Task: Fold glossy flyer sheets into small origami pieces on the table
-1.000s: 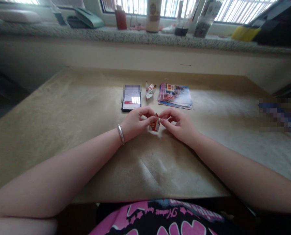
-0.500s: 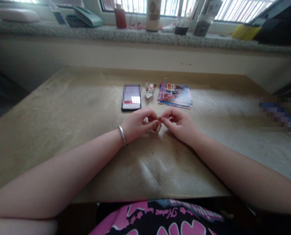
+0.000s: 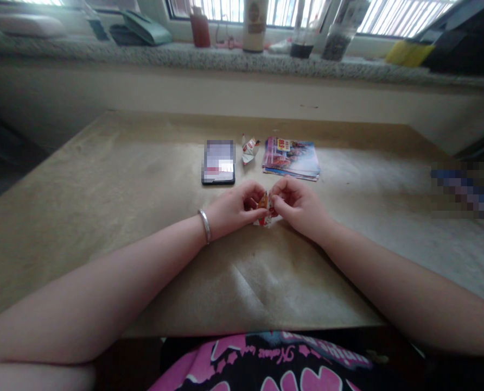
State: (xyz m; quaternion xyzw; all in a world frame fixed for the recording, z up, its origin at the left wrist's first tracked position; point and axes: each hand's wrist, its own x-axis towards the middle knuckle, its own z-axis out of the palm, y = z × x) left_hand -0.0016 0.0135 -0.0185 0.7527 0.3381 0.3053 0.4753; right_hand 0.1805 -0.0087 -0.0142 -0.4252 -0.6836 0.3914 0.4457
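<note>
Between my two hands is a small piece of folded paper [image 3: 263,219], printed red, white and orange. My left hand [image 3: 240,205] pinches it from the left, thumb in front, with a silver bracelet [image 3: 205,225] on the wrist. From the right, my right hand [image 3: 294,200] grips its edge between thumb and curled fingers. The fingers cover part of the paper, so its full shape is hidden. Just beyond the hands, a folded paper crane [image 3: 249,150] in similar colours stands on the table [image 3: 164,271].
A phone [image 3: 218,162] lies left of the crane, and a stack of printed sheets [image 3: 291,158] lies right of it. A blurred blue item [image 3: 465,193] is at the right edge. Bottles [image 3: 254,27] and other items line the stone windowsill [image 3: 164,56].
My fingers have moved slightly apart at the top of the folded paper, and more of its orange and red print shows. The paper sits a little lower and further right.
</note>
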